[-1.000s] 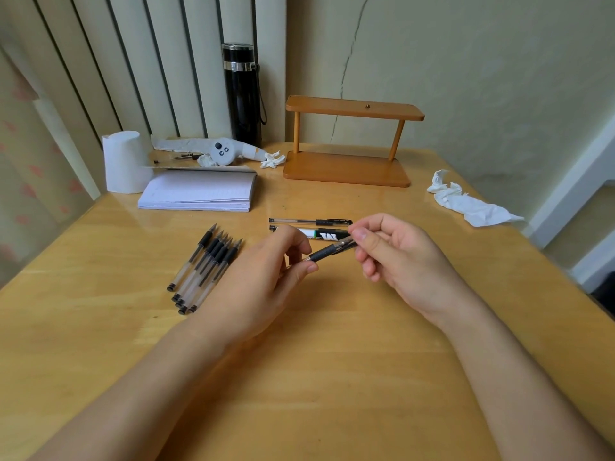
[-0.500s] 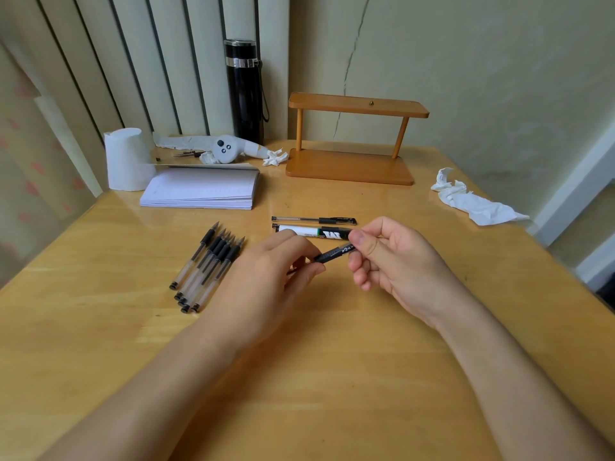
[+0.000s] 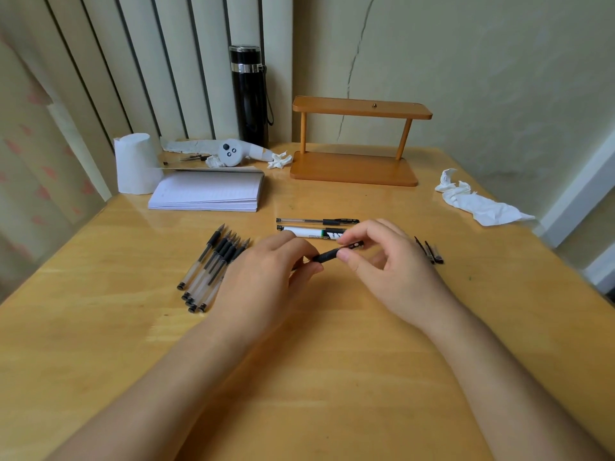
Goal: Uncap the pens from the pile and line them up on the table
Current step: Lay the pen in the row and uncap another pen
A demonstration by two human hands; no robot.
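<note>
Both hands hold one black-capped pen (image 3: 327,255) over the middle of the wooden table (image 3: 332,377). My left hand (image 3: 266,277) grips the barrel, most of which is hidden behind the fingers. My right hand (image 3: 382,261) pinches the cap end between thumb and forefinger. Several uncapped pens (image 3: 213,271) lie side by side to the left, tips pointing away. Just beyond my hands lie a capped clear pen (image 3: 316,221) and a white and green marker (image 3: 309,232). Loose black caps (image 3: 429,251) lie to the right of my right hand.
At the back stand a wooden shelf (image 3: 356,161), a black flask (image 3: 250,94), a white paper roll (image 3: 136,164), a stack of notebook paper (image 3: 206,194) and a white controller (image 3: 229,153). Crumpled tissue (image 3: 476,201) lies at the right edge.
My hands have shifted slightly and my right thumb and forefinger now pinch the cap end further along. The pen stays held between both hands, cap still on.
</note>
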